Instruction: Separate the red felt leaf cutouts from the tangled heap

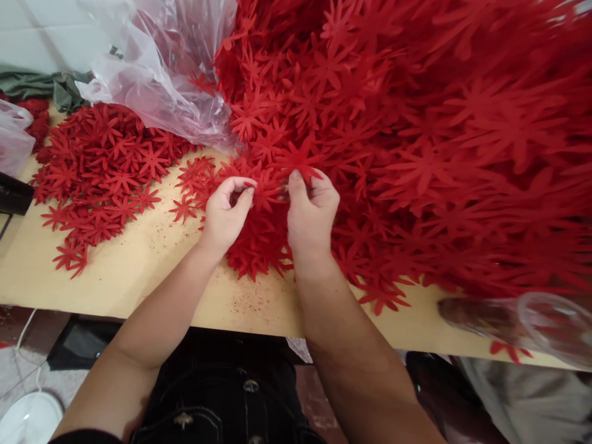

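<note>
My left hand (226, 213) pinches the petal tip of a red flower piece (267, 190) between thumb and forefinger. Just to its right, my right hand (313, 206) holds another red flower piece (298, 159) by its petals, with the thumb on top. Both hands are close together at the near edge of a large heap of red flower pieces (370, 123), which fills the right side of the view. A smaller pile of the same pieces (102, 166) lies to the left.
Clear plastic bags (157, 80) stand behind the piles. A transparent plastic container (555, 320) lies at the right front edge of the pale table (129, 271), beside a loose red piece. Dark green cloth (69, 89) is at the back left.
</note>
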{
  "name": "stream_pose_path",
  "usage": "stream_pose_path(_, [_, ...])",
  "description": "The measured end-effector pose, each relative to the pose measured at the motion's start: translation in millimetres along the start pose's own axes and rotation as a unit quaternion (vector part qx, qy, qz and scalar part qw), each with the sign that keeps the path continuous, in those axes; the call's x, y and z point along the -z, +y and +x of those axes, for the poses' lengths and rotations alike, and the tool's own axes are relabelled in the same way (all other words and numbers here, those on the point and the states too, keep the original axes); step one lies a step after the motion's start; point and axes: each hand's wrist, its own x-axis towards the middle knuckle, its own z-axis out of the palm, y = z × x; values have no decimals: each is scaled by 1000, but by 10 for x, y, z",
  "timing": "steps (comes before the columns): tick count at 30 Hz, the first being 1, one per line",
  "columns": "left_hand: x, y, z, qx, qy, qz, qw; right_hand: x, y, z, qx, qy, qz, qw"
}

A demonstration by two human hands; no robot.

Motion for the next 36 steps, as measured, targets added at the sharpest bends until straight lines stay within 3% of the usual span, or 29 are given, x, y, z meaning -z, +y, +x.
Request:
stream_pose_path(3, [22,-42,-4,-62,22,79,995,-4,-16,5,-21,-6,30,999])
stream_pose_path(7, [86,-32,-10,-154,76,195,966,-12,-99,-24,-60,-20,44,997])
stream_pose_path(12, [98,67,-67,-181,61,248,950,-7,-210,-56,-92,-61,31,993])
stream_pose_path(18, [35,53,-68,-114,-29,102,988,-10,-282,-72,-74,-125,17,989])
stream_pose_path(25, [11,9,-30,-9,32,-31,999,24,-301,-114,-55,-225,-27,972])
stream_pose_path(31, [-30,-18,-102,9,71,-6,997,82,-284,-163,-53,-245,-79,965])
stream_pose_path(36, [4,-63,-49,37,131,-9,991,184,-414,-205,-66,-261,-144,952])
